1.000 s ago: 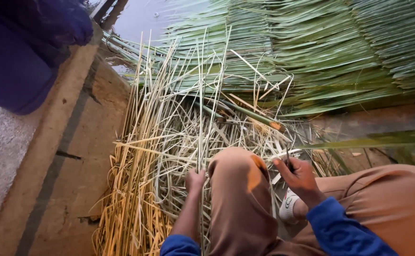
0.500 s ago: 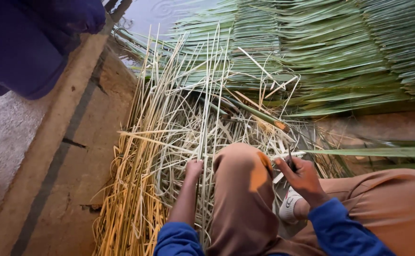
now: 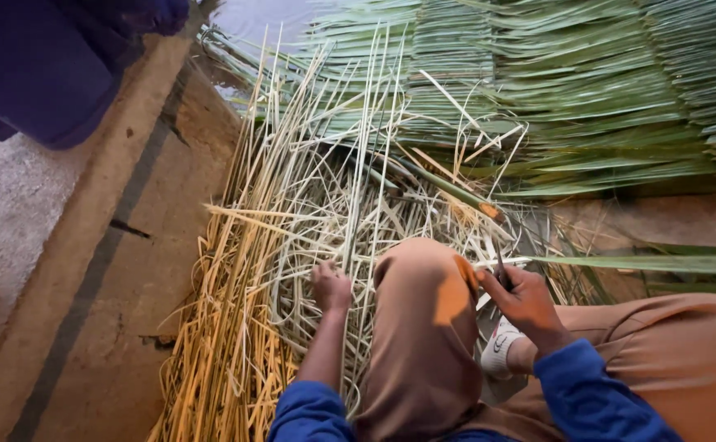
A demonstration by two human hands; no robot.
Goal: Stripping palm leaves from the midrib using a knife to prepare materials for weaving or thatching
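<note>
Knee (image 3: 419, 327) between hands, pale strips (image 3: 292, 213) ahead

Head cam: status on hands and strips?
Left hand gripping pale leaf strips. Right hand holds thin dark blade against green leaf. Raised knee between hands.

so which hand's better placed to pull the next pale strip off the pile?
Probably left. The left hand is already among the pale strips, while the right hand grips a thin dark tool by the green leaf.
</note>
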